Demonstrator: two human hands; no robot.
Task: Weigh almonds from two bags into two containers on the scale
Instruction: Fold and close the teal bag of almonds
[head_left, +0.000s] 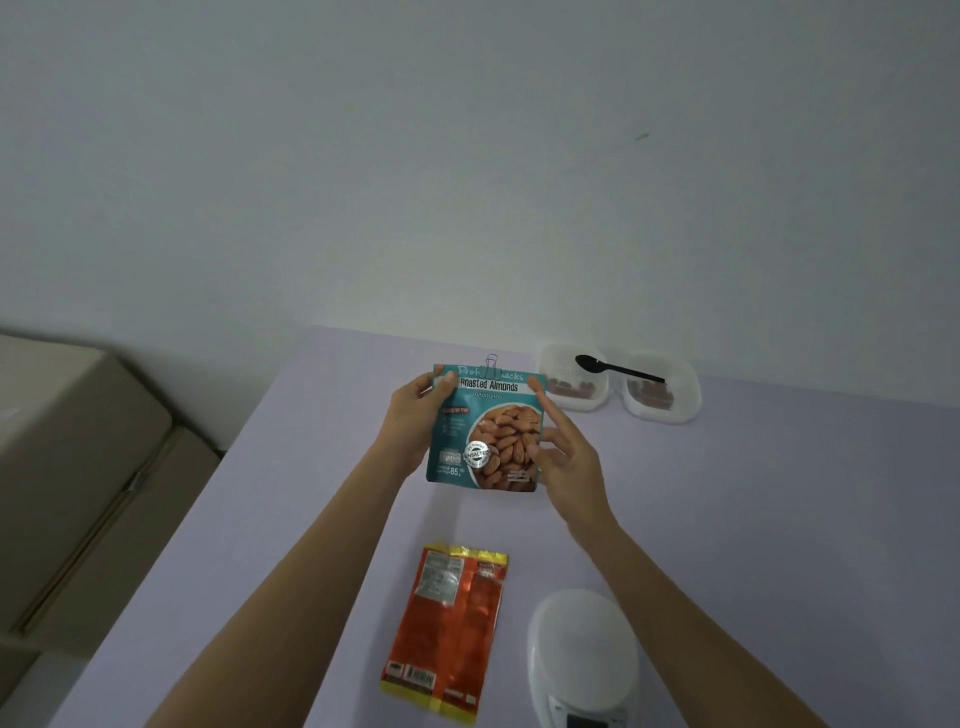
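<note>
the person holds a teal bag of roasted almonds (485, 428) upright above the pale purple table (753, 519), its printed front facing the camera. the left hand (413, 421) has its grip closed on the bag's upper left corner, thumb across the front and fingers behind. the right hand (563, 449) is at the bag's right edge with its grip loose: the fingers are spread and only the fingertips touch the side of the bag, not closed around it. a clear binder clip (491, 365) pinches the top edge of the bag near the middle. below the held bag, nearer the person, an orange and yellow bag (449, 631) lies flat on the table, label side up. just to its right sits a white scale (582, 660) with nothing on its platform; its display is at the frame's bottom edge and cannot be read. at the far edge of the table, against the wall, two clear containers stand side by side, the left container (574, 384) and the right container (660, 392), each with some brown almonds in the bottom. a black spoon (618, 368) rests across both rims, its bowl over the left one. a beige piece of furniture (78, 467) is at the left.
</note>
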